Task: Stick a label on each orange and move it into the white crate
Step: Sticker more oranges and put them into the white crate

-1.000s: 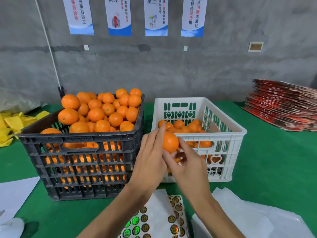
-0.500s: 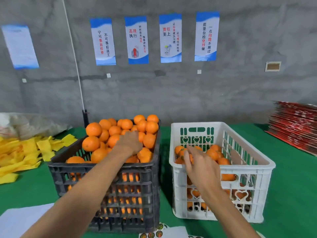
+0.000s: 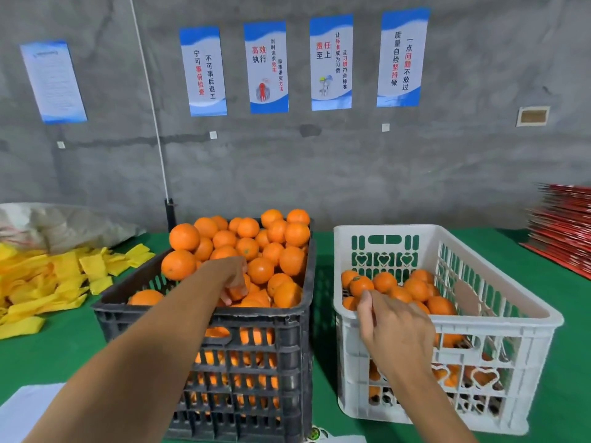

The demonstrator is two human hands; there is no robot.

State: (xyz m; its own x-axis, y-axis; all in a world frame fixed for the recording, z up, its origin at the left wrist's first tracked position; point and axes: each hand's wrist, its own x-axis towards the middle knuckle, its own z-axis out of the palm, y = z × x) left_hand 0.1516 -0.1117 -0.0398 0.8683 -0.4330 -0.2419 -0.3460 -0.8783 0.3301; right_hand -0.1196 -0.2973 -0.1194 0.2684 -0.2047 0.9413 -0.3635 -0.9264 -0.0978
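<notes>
Two crates on a green table (image 3: 559, 314), side by side, near but apart.

Black crate (image 3: 256, 318): heaped above its rim with oranges (image 3: 243, 247), presumably unlabelled. By far the larger lot; most of the task is judged still to do.

White crate (image 3: 499, 318): a low layer of oranges (image 3: 415, 287) lying well under the rim, more visible through the side slots. These count as done, though no label can be made out on any of them.

Left hand (image 3: 232, 276): down in the black crate's pile, fingers curled round one orange (image 3: 238, 290) near the front; judged to be the next pick.

Right hand (image 3: 390, 321): over the white crate's near rim, fingers loosely bent, tips close to the fruit, nothing held as far as can be seen; whether the fingertips touch an orange cannot be told.

Label sheet (image 3: 316, 433): only a corner with round stickers shows at the bottom edge, cut off.

Hidden or unclear: palm side of both hands; the depth of fruit in each crate; the red stack (image 3: 566, 231) at right is cut off; the yellow scraps (image 3: 48, 282) at left are of unclear purpose.
</notes>
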